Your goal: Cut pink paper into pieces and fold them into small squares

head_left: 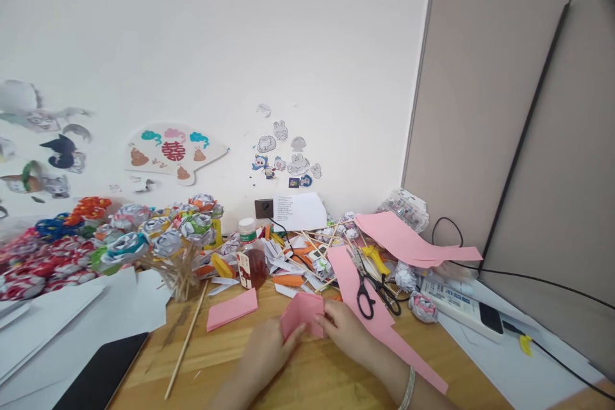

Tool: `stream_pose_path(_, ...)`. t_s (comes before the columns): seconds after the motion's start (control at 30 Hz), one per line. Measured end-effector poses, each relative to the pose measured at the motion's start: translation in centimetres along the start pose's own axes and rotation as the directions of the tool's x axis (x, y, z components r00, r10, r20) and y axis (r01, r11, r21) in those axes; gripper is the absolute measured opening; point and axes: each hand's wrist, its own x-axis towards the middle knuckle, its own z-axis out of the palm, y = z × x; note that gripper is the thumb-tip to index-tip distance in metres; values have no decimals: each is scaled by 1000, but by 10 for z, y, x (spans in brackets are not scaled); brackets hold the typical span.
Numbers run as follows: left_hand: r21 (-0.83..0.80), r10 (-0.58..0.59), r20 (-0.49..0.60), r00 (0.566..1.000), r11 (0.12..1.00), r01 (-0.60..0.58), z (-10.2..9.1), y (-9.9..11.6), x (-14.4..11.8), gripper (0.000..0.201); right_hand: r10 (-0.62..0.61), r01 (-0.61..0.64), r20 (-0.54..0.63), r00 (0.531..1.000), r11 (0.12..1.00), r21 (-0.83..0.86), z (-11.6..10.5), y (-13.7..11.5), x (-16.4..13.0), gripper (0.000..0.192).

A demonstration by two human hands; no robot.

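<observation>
A folded sheet of pink paper (303, 312) stands partly opened at its crease, low in the middle of the head view. My left hand (269, 346) grips its left side, the thumb lying along the lower edge. On its right side my right hand (343, 330) pinches the paper between thumb and fingers. Left of my hands lies a flat stack of folded pink paper (232, 309). Black-handled scissors (369, 291) rest to the right on a larger pink sheet (342, 269).
A bottle with reddish-brown liquid (250, 259) stands behind the stack, among scattered paper scraps. A wooden stick (186, 341), a dark tablet-like slab (103, 375) and bunched paper flowers (168, 234) are leftward. A power strip (464, 307) with a cable lies at right.
</observation>
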Motion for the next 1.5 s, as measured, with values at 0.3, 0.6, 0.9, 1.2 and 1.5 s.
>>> stream_pose_path(0.3, -56, 54, 12, 998, 997, -53, 1, -1, 0, 43, -29, 31, 65, 997, 999, -25, -8, -9, -4, 31)
stream_pose_path(0.6, -112, 98, 4, 995, 989, -97, 6, -1, 1, 38, 9, -6, 53, 999, 998, -62, -2, -6, -7, 36)
stream_pose_path(0.9, -266, -8, 43, 999, 964, 19, -4, 5, -2, 47, 44, -41, -28, 999, 995, 93, -3, -5, -2, 35)
stream_pose_path(1.2, -805, 169, 383, 908, 544, 239, -41, 21, -18, 49, 153, -316, 276, 949, 476, 821, -12, -8, -3, 32)
stream_pose_path(1.5, -798, 164, 382, 909, 555, 235, -38, 21, -19, 48, 68, -299, 301, 951, 440, 847, -6, -11, -4, 36)
